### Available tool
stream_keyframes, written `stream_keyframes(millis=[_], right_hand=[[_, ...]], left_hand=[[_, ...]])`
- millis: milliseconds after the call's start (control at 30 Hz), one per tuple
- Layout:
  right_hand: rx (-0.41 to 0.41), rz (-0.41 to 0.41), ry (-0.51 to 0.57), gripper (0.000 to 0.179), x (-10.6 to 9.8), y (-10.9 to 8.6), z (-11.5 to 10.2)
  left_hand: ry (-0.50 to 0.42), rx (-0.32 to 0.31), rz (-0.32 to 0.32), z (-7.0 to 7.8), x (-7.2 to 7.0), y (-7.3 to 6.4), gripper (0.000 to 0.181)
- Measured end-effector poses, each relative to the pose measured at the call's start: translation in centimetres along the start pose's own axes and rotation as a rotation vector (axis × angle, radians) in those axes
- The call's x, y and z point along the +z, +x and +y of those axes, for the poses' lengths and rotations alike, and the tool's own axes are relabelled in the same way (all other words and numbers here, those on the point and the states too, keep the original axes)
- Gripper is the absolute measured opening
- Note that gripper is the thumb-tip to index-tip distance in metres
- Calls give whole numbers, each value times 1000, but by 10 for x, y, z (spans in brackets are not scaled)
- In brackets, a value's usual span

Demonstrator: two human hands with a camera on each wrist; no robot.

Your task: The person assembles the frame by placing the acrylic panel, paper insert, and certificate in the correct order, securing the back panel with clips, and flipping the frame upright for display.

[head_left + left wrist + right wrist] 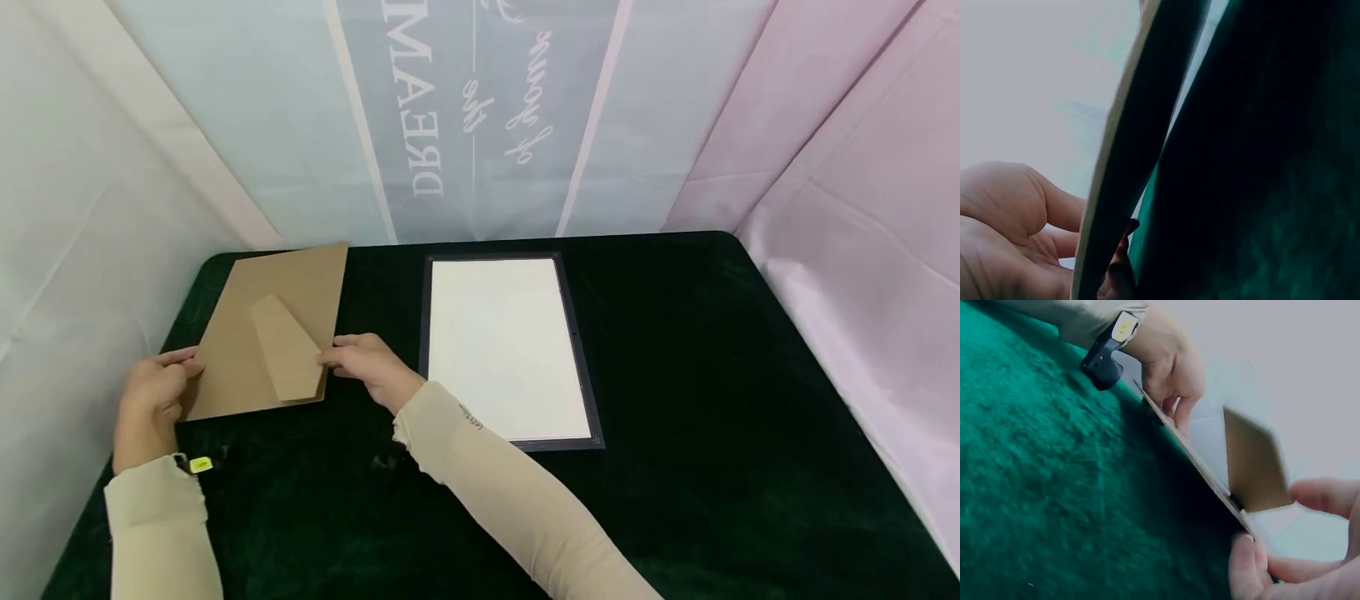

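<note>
A brown picture-frame backing board is held at the left of the table, its stand leg facing up. My left hand grips the board's left edge, thumb on top and fingers underneath. On the opposite edge, near the lower right corner, my right hand pinches the board. In the right wrist view the stand leg tilts away from the board, and one right fingertip touches its end. The left wrist view shows the board edge-on, tilted above the cloth, with the left hand around it.
A black picture frame with a white sheet inside lies mid-table, right of the board and partly behind my right sleeve. Dark green cloth covers the table. A printed curtain hangs at the back edge, with pale fabric on both sides.
</note>
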State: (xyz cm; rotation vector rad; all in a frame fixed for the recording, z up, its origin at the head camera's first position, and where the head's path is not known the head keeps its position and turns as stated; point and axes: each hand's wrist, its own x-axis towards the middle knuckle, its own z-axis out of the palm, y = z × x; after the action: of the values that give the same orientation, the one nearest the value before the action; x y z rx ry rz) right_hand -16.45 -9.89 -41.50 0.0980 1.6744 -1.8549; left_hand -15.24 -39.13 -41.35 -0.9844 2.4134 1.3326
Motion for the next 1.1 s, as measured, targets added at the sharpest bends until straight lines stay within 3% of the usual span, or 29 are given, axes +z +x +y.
stream_keyframes(millis=[133,300,467,667,933,1100], right_hand=[[-49,99,-79,50,-6,-2,-4],[-79,230,-281,43,-13,-5,-6],[-103,279,-421,40,-18,-10,-7],[-135,305,-417,30,-36,-18,-14],[-192,259,-395,18,-67,-30,-18],[-215,273,-363,23,-83,-35,-18]], left_hand=[[0,49,-56,5,7,-1,55],[-33,76,-96,9,17,-1,53],[-19,134,-134,9,21,0,52],[65,264,-245,11,22,-2,69],[82,307,-345,23,36,-10,70],[80,338,-384,31,47,-16,71]])
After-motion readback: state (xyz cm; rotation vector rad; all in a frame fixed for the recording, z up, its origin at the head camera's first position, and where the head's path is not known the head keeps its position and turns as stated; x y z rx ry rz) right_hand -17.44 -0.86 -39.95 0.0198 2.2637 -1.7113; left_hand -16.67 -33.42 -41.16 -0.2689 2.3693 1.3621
